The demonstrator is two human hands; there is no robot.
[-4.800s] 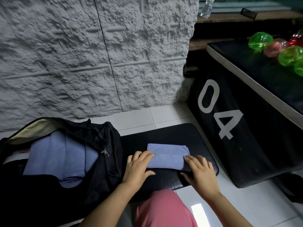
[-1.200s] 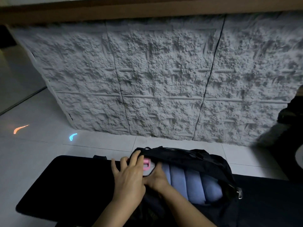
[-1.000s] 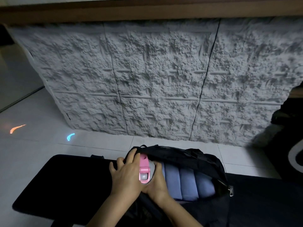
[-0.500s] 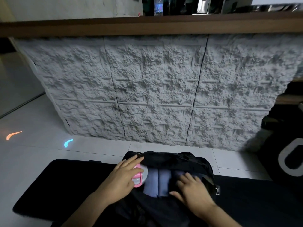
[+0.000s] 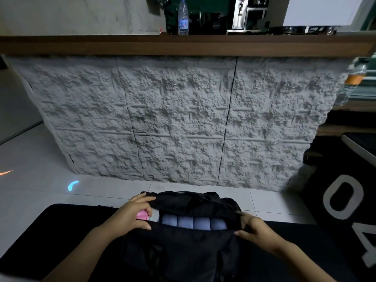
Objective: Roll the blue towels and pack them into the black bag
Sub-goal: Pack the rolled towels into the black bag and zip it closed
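The black bag [image 5: 189, 202] lies on a black mat in front of me with its mouth narrowed to a slit. Several rolled blue towels [image 5: 193, 222] stand side by side inside it. A pink-and-white bottle [image 5: 143, 215] sits at the left end of the opening. My left hand [image 5: 132, 215] grips the bag's left edge over that bottle. My right hand [image 5: 254, 228] pinches the bag's rim at the right end of the opening.
The black mat [image 5: 61, 231] covers the white tiled floor. A rough grey wall panel [image 5: 183, 119] rises just behind the bag, under a wooden shelf [image 5: 183, 45] with a water bottle [image 5: 183, 16]. A black box marked 04 [image 5: 345, 200] stands at the right.
My right hand has moved from the top of the bag to its right rim. Both hands have pulled the opening wider sideways, showing more of the rolled towels. The view has tilted up.
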